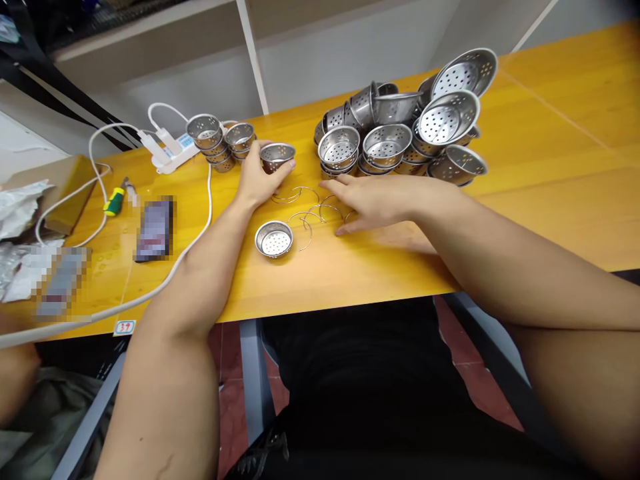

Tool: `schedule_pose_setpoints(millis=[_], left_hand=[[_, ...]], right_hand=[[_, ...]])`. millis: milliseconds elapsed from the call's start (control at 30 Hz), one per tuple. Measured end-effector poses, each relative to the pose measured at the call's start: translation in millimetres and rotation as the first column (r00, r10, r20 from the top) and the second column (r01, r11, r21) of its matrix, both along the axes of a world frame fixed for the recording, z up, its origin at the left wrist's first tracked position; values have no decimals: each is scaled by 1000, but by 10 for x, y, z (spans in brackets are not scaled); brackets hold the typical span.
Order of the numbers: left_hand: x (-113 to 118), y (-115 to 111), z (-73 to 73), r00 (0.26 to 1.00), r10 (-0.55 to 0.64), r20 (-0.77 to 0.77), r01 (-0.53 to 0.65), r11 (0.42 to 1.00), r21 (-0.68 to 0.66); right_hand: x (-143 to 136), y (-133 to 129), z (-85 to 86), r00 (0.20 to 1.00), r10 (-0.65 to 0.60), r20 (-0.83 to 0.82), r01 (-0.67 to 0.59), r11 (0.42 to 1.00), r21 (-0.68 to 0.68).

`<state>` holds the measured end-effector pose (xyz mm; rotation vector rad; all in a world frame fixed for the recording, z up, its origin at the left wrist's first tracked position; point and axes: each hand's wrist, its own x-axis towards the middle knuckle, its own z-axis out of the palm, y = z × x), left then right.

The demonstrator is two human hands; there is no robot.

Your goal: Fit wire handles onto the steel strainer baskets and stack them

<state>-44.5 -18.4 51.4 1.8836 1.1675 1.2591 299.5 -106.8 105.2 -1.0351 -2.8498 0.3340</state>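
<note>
My left hand [260, 175] is closed round a perforated metal filter basket [278, 155], thumb on its near side, beside two short stacks of like baskets [215, 143]. Over the table my right hand [373, 199] reaches with fingers stretched out, holding nothing I can see. Beneath and left of its fingers lie several thin wire rings [311, 215]; the hand hides part of them. One single filter basket [274, 240] sits upright nearer to me, left of the rings. Behind my right hand stands a big pile of filter baskets [387, 143], some stacked, some tipped over.
At the left a white power strip [173, 153] with plugs trails a white cable [203, 227] across the table. A green-and-yellow screwdriver handle [115, 201] and two blurred phone-like objects [155, 230] lie there. Another person's arm [15, 373] shows at lower left.
</note>
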Motion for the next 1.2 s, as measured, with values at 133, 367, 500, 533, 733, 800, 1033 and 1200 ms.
schedule_pose_setpoints(millis=[133, 367, 500, 533, 733, 800, 1033, 1200], left_hand=[[150, -208, 87, 997, -41, 62, 54, 973, -224], [250, -376, 300, 989, -21, 143, 73, 928, -366], [208, -267, 271, 984, 57, 171, 7, 937, -349], [204, -255, 266, 985, 70, 155, -9, 932, -363], [267, -391, 348, 984, 18, 175, 70, 875, -479], [283, -435, 373, 978, -11, 207, 118, 850, -514], [248, -351, 306, 973, 36, 227, 58, 917, -394], [202, -290, 215, 983, 21, 182, 33, 957, -288]], right_hand=[[-100, 21, 50, 1000, 29, -1, -29, 999, -45], [-355, 0, -44, 996, 62, -70, -61, 998, 20], [-483, -55, -105, 995, 50, -86, -48, 998, 29], [-504, -79, -100, 996, 42, -78, -40, 999, 28], [-531, -180, -93, 989, 76, -128, -74, 997, 21], [-531, -151, -140, 984, 83, -160, -81, 996, 21], [-559, -49, -209, 990, 58, -126, -52, 998, 47], [-618, -72, -121, 997, -6, -74, 8, 1000, 21]])
